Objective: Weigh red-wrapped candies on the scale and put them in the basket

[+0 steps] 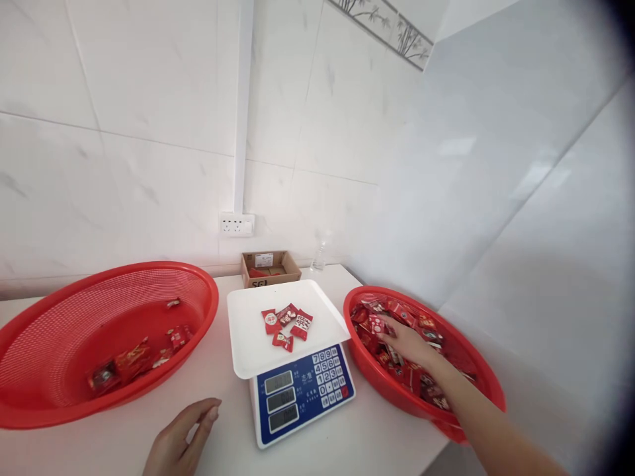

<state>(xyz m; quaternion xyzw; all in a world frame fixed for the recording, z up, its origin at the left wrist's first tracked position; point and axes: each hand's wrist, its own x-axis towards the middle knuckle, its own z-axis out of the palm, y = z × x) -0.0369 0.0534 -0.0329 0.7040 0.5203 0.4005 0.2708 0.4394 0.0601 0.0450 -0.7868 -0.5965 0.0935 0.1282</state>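
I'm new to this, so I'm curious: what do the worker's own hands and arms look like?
They're human and bare: the left hand and right hand wear no gloves. No sleeve, watch or bracelet shows on the right forearm.

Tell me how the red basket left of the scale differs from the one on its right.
The left basket holds a few scattered packets, while the right basket is filled with many. Much of the left basket's mesh wall shows inside; in the right basket, packets hide most of it. The right hand reaches into the right basket; no hand is in the left basket. Both are red and hold wrapped packets.
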